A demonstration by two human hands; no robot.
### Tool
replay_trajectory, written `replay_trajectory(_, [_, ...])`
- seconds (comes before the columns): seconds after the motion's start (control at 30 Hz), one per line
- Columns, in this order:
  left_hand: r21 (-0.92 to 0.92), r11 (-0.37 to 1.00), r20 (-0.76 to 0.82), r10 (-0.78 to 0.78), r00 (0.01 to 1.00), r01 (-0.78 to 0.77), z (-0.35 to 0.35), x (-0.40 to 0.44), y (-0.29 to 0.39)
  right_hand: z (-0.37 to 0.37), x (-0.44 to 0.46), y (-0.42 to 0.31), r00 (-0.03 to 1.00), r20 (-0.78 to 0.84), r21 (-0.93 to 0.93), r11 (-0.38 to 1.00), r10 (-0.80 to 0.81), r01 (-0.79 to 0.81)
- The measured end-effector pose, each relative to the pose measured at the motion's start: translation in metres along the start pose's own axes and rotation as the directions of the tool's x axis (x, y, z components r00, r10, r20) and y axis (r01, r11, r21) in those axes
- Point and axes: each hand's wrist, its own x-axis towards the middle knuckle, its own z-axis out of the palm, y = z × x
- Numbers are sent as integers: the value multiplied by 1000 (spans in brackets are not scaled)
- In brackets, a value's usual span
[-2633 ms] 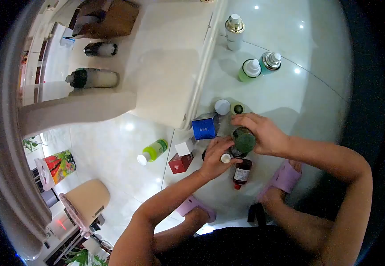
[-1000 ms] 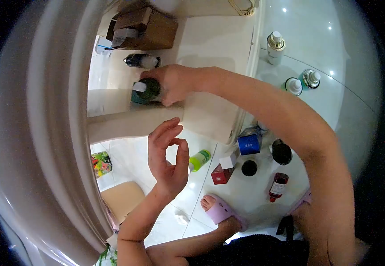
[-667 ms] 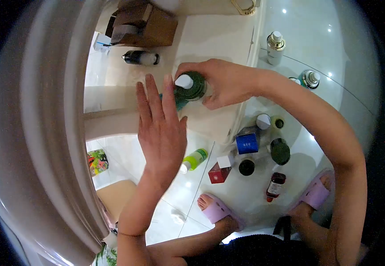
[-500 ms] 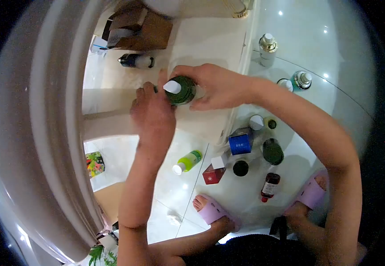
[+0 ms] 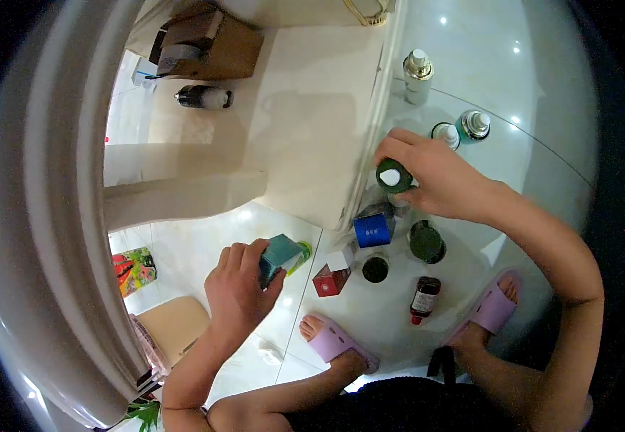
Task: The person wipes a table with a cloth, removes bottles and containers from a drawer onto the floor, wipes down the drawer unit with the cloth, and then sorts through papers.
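My left hand (image 5: pixel 239 291) grips a teal box (image 5: pixel 281 257) above the floor, partly in front of a bright green bottle (image 5: pixel 301 258). My right hand (image 5: pixel 438 173) is wrapped round a dark green bottle with a white nozzle (image 5: pixel 393 176), held upright over the floor. Below that hand are a blue box (image 5: pixel 373 230), a dark green-topped bottle (image 5: pixel 426 243) and a round black-topped container (image 5: pixel 375 268). A red box (image 5: pixel 329 281) touches a small white box (image 5: pixel 340 257). Beside them a dark red bottle (image 5: pixel 425 297) lies on its side.
On the cream shelf (image 5: pixel 305 144) are an open cardboard box (image 5: pixel 219 47) and a dark bottle (image 5: pixel 204 96). Three pump bottles stand at the upper right, one gold-collared (image 5: pixel 418 75). A tan bin (image 5: pixel 172 327) and a colourful bag (image 5: pixel 134 271) are at the lower left.
My right hand has carried the dark green bottle from the shelf rightward, over the floor items. My left hand has moved down, away from that bottle, with the teal box now showing in its grip.
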Motion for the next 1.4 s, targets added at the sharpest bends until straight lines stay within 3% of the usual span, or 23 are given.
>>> replay_trajectory(0.23, [-50, 987, -76, -157, 985, 153, 54, 24, -58, 34, 6, 32, 982, -28, 6, 983, 185, -185])
replay_trajectory(0.37, [-63, 972, -21, -228, 973, 226, 73, 33, -64, 29, 1, 24, 985, -57, -11, 986, 163, -164])
replay_trajectory(0.43, [-81, 972, 5, -219, 976, 219, 85, 36, -75, 6, -2, -3, 987, -119, -206, 970, 107, -130])
replay_trajectory(0.53, [-133, 965, 25, -225, 974, 226, 87, 41, -81, -20, 28, -45, 980, -188, -111, 990, 68, -90])
replay_trajectory(0.57, [-136, 965, 25, -223, 975, 224, 85, 40, -78, -12, 52, -51, 990, -121, -175, 983, -68, 46])
replay_trajectory(0.6, [-12, 988, -40, -155, 987, 155, 82, 41, -74, 0, 86, -52, 978, -52, -239, 954, -202, 184])
replay_trajectory(0.63, [121, 988, -97, -84, 992, 96, 78, 39, -70, 25, 117, -48, 940, -143, -260, 928, -309, 266])
replay_trajectory(0.67, [129, 987, -104, -80, 991, 93, 71, 35, -67, 47, 157, -47, 959, -59, -373, 897, -278, 237])
replay_trajectory(0.7, [184, 978, -117, -76, 990, 97, 64, 31, -63, 68, 187, -38, 907, -79, -515, 796, -413, 318])
replay_trajectory(0.73, [237, 966, -128, -70, 989, 99, 57, 26, -59, 83, 221, -39, 952, -52, -576, 788, -301, 218])
replay_trajectory(0.8, [170, 982, -134, -65, 989, 87, 45, 19, -46, 102, 254, -31, 982, -50, -635, 765, -182, 109])
replay_trajectory(0.87, [-96, 995, -184, -6, 983, -12, 34, 14, -34, 121, 270, -20, 976, -176, -858, 505, -126, -90])
replay_trajectory(0.9, [-145, 984, -207, 73, 976, -104, 31, 15, -32, 128, 291, -10, 991, -79, -771, 637, -108, 9])
replay_trajectory(0.93, [-201, 961, -235, 144, 961, -193, 27, 15, -28, 123, 288, -14, 992, -73, -771, 637, -103, 10])
replay_trajectory(1.0, [-341, 922, -271, 87, 959, -180, 15, 15, -15, 103, 270, -27, 996, -41, -629, 776, -84, 39])
replay_trajectory(1.07, [-540, 822, -337, -11, 941, -184, 9, 24, -6, 102, 247, -17, 986, -64, -641, 763, -157, 79])
replay_trajectory(1.13, [-854, 496, -298, -220, 929, -157, 1, 45, 10, 92, 216, -13, 967, -81, -654, 745, -243, 132])
replay_trajectory(1.17, [-949, 288, -220, -325, 920, -125, -6, 63, 18, 74, 195, -16, 994, -32, -561, 825, -104, 68])
replay_trajectory(1.2, [-786, 598, -363, -242, 900, -156, -2, 83, 9, 56, 174, -17, 999, 36, -463, 886, 30, -10])
replay_trajectory(1.23, [-525, 835, -466, -118, 877, -166, 2, 105, 0, 39, 154, -11, 999, 12, -385, 921, -49, 50])
replay_trajectory(1.27, [-889, 419, -360, -386, 849, -186, 0, 129, 9, 17, 132, -6, 991, -18, -305, 945, -129, 118])
replay_trajectory(1.3, [-965, -125, -126, -557, 821, -233, -1, 153, 16, -25, 104, -26, 992, 122, 89, 995, 40, -51])
replay_trajectory(1.4, [-958, -156, -61, -713, 699, -242, -7, 219, 0, -82, 30, -38, 867, 315, 273, 838, 386, -472])
